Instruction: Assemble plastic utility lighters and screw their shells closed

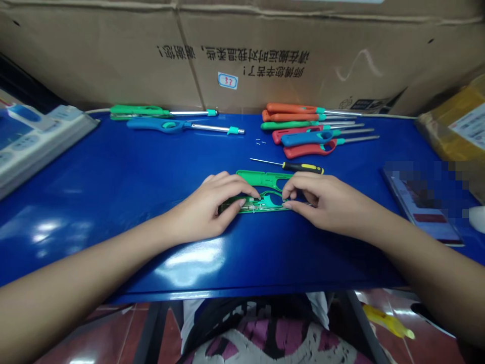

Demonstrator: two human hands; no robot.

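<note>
An opened green stick lighter (261, 207) lies on the blue table, its inner parts and teal trigger exposed. My left hand (212, 205) is closed over its left end, thumb and index finger pinching at the inner parts. At the other end, near the trigger loop, the fingertips of my right hand (328, 202) are pinched together on the lighter; any small part between them is hidden. The loose green shell half (257, 178) rests just behind. Beyond it lies a black and yellow screwdriver (303, 167), with several tiny screws (259, 142) farther back.
Back left are a green lighter (138, 111) and a blue lighter (157, 125). Several orange, green, red and blue lighters (306, 136) pile up back right. A cardboard box (113, 55) walls the back. A power strip (41, 136) sits left, a phone-like flat object (424, 212) right.
</note>
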